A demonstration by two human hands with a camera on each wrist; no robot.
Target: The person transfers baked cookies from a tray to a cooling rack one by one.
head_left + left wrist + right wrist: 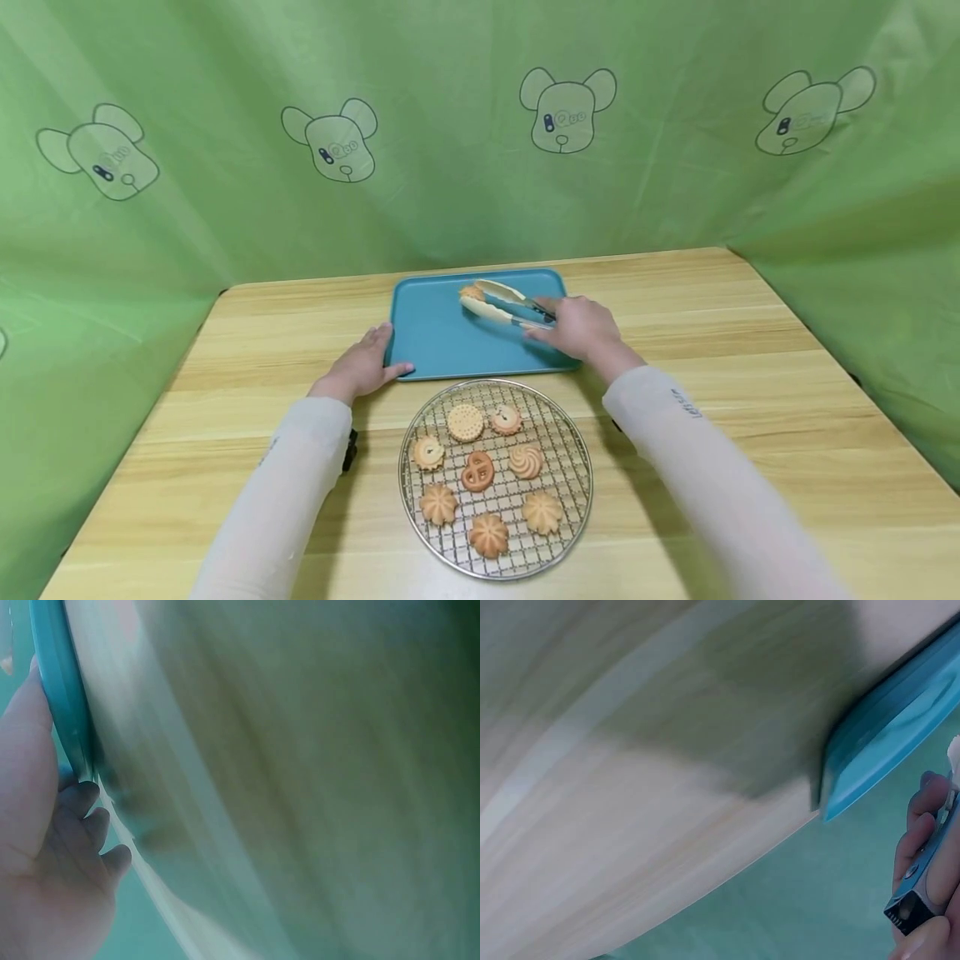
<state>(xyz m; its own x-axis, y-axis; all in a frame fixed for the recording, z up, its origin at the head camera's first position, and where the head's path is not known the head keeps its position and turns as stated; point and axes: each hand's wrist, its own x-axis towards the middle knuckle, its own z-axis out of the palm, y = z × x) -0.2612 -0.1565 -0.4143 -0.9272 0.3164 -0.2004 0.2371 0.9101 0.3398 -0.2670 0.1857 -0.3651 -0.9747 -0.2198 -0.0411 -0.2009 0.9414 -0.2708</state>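
Note:
My right hand [581, 327] grips a pair of tongs [491, 312] with cream tips and a metal and dark handle. Between the tong tips, over the left-middle part of the blue tray [442, 346], is a golden cookie [471, 292]; whether it touches the tray I cannot tell. At the tray's left end, my left hand [362, 364] holds the rim, its thumb over the near corner. The left wrist view has the other fingers [116, 859] curled beside the tray edge. Part of the tong handle [922, 881] shows in the right wrist view, wrapped by fingers.
Nearer me, a round wire cooling rack [510, 575] bears several cookies, among them a pretzel-shaped one [477, 472] and a swirl cookie [526, 461]. It sits close to the tray's near edge on the wooden table [720, 333]. A green curtain [450, 217] hangs behind.

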